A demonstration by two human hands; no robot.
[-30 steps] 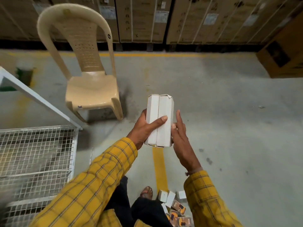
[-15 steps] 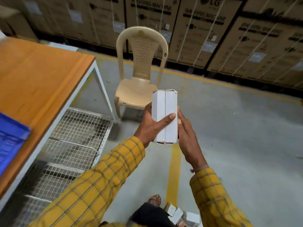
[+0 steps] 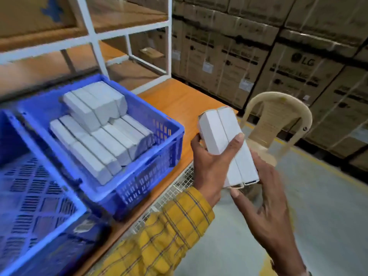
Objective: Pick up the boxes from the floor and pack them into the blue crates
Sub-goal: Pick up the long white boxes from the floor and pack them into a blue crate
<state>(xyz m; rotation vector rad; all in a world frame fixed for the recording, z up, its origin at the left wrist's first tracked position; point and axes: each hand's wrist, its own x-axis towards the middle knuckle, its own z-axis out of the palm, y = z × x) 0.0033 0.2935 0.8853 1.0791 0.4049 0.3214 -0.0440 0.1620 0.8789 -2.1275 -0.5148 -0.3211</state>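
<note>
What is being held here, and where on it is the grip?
Two white boxes pressed side by side: the left hand grips their middle, thumb across the front; the right hand supports the lower end.

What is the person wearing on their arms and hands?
The left arm has a long yellow sleeve with a check of thin dark lines, ending in a cuff at the wrist. Both hands are bare, with no gloves: the left hand and the right hand. At the right wrist, by the picture's bottom edge, a thin band just shows; it is too cut off to tell more.
</note>
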